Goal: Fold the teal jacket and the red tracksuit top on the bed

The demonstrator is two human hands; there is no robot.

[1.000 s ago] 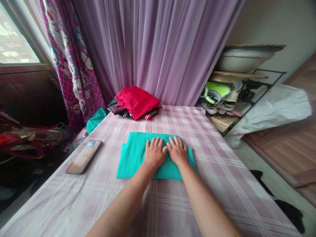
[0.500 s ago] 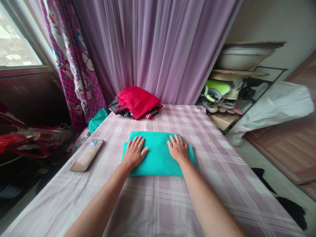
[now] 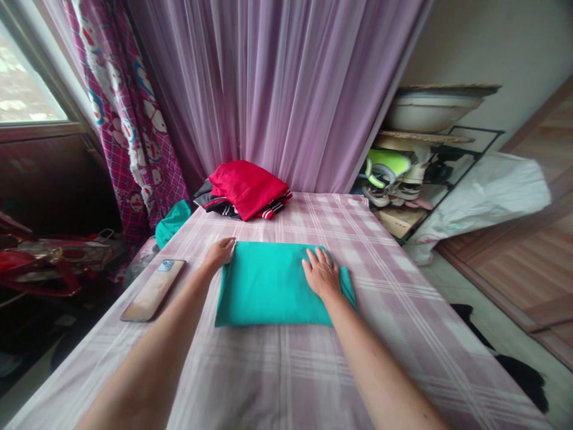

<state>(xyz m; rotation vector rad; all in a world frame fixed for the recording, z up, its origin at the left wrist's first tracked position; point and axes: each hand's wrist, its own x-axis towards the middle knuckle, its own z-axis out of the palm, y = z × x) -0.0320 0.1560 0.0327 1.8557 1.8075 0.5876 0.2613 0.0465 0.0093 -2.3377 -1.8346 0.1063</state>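
A teal garment (image 3: 273,286), folded into a flat rectangle, lies in front of me on the checked cloth. At its far left corner, my left hand (image 3: 219,252) has its fingers closed on the edge. My right hand (image 3: 321,272) rests flat on the garment's right part, fingers spread. Just under that wrist a narrow folded part of the teal fabric sticks out to the right. What the underside layers look like is hidden.
A phone (image 3: 154,291) lies left of my left forearm. Red and dark folded clothes (image 3: 248,188) are piled at the far edge by the purple curtain (image 3: 277,89). Teal fabric (image 3: 173,222) hangs at the left edge. On the right stands a shoe rack (image 3: 447,191) with a basin (image 3: 436,110).
My left hand has moved from lying flat on the garment to its far left corner and closed there. The garment's left side now spreads slightly wider. My right hand stays flat.
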